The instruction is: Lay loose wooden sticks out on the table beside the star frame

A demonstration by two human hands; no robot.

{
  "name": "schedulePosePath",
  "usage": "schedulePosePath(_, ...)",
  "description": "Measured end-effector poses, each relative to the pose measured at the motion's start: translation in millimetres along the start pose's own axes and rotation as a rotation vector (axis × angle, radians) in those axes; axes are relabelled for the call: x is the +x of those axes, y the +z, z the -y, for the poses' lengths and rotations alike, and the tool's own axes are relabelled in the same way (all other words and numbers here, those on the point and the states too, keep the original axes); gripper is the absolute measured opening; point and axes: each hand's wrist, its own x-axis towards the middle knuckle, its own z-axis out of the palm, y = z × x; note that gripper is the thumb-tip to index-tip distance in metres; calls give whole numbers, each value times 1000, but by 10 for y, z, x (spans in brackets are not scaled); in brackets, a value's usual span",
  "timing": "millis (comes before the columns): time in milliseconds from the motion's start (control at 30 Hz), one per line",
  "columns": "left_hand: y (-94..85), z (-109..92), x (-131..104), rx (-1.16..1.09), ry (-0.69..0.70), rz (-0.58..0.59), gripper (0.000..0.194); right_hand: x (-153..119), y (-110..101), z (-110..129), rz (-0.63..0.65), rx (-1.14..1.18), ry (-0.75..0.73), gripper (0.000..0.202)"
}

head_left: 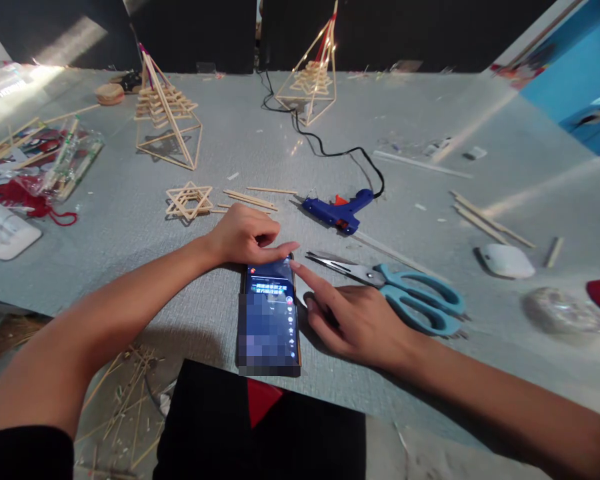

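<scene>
A phone [269,320] with a lit screen lies flat on the table in front of me; part of its screen is pixelated. My left hand [247,233] is over its top edge, thumb stretched to the right and the other fingers loosely curled. From the right, my right hand [353,320] reaches its index finger to the phone's upper right corner, its other fingers bent. Neither hand holds anything that I can see. Scissors [420,297] with light blue handles lie beside my right hand, blades partly apart. Beyond them rests a blue glue gun [337,212].
Wooden sticks [250,199] and a stick star [189,201] lie beyond my left hand. Two stick pyramids [170,127] [313,80] stand farther back, one lit. A black cord [325,152] trails from the glue gun. A white case [507,260] sits right; packets [70,160] lie left.
</scene>
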Motion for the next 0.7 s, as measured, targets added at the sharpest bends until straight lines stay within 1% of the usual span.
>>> schedulePosePath(133, -12, 8, -1, -32, -15, 30, 53, -2, 5, 9, -35, 8, 2, 61)
schedulePosePath(333, -12, 40, -26, -71, 6, 47, 49, -5, -1, 18, -29, 23, 15, 63)
schedulePosePath(467, -25, 30, -8, -54, 27, 34, 49, -4, -5, 15, -40, 24, 18, 63)
schedulePosePath(567, -108, 1, 45, 38, 121, 2, 51, 0, -9, 5, -70, 25, -18, 62)
schedulePosePath(633, -213, -23, 91, 136, 225, -37, 52, 3, -12, -4, -61, 24, -85, 57)
schedulePosePath(700, -348, -65, 137, 213, 337, -78, 54, 2, -14, -12, -25, 31, -123, 52)
